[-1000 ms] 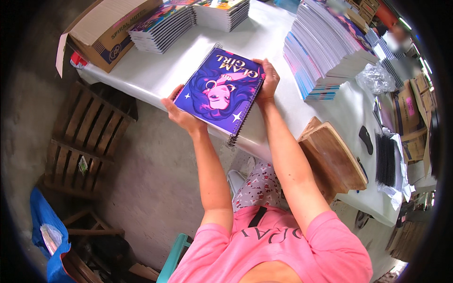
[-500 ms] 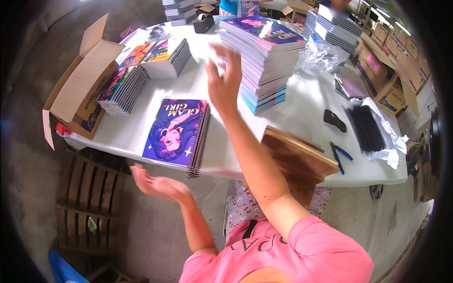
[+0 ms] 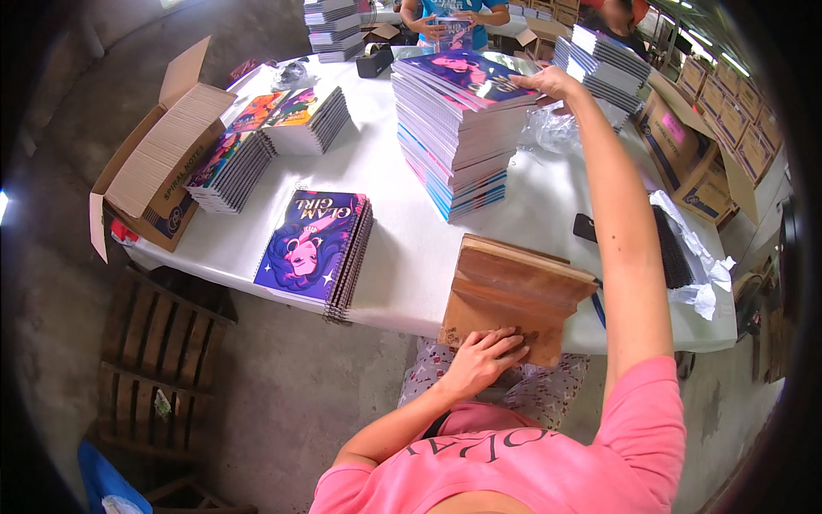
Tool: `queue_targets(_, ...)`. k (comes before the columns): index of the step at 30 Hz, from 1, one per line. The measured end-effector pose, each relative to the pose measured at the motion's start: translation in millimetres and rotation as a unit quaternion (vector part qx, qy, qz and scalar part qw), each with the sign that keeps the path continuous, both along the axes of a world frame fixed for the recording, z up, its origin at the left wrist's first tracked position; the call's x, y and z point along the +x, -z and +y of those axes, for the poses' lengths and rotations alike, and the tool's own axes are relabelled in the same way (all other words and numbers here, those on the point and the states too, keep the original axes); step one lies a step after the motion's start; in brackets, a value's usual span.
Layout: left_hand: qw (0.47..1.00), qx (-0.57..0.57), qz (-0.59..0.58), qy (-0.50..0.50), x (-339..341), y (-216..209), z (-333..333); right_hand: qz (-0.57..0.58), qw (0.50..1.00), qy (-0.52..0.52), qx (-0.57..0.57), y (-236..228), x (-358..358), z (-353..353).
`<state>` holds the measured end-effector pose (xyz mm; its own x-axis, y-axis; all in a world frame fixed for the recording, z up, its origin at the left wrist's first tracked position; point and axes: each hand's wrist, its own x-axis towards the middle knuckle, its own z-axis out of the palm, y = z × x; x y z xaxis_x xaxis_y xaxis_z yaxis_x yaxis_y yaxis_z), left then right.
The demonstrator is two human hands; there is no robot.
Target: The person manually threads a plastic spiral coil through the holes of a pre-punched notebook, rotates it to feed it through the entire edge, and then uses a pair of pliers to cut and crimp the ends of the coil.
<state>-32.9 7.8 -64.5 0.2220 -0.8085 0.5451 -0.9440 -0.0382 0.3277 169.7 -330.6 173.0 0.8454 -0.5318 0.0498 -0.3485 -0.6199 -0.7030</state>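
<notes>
My left hand (image 3: 485,358) lies with its fingers stretched out on the lower part of a wooden stand (image 3: 514,291) at the table's front edge. My right arm reaches far forward, and my right hand (image 3: 552,84) grips the right corner of the top notebook (image 3: 467,73) on a tall stack (image 3: 462,137). Its cover is purple with a drawn figure; the thumb is partly hidden. Left of the stand lies a small pile of spiral notebooks (image 3: 312,244) with the same kind of cover, black coils facing right.
An open carton (image 3: 163,163) stands at the left by colourful notebook stacks (image 3: 300,120). Behind are a tape dispenser (image 3: 374,60) and a co-worker (image 3: 479,17) holding a notebook. On the right are crumpled clear plastic (image 3: 548,128), black binding coils (image 3: 675,257) and cartons (image 3: 685,146).
My right hand has swung from the left side of the tall stack to its top right corner. My left hand has come from the air at the left onto the wooden stand.
</notes>
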Motion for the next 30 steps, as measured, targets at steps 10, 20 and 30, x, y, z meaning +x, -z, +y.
queue_targets(10, 0.905, -0.197, 0.376, -0.011, 10, -65, -26, -0.308, 0.936, 0.096, -0.140, -28, -90, 47)
queue_targets(20, 0.679, -0.438, 0.589, -0.006, 31, -71, -10, -0.484, 0.800, 0.049, 0.352, 140, -245, 209)
queue_targets(30, 0.909, -0.125, 0.397, -0.004, 71, -44, 16, -0.255, 0.902, -0.092, 0.335, 202, -300, 149)
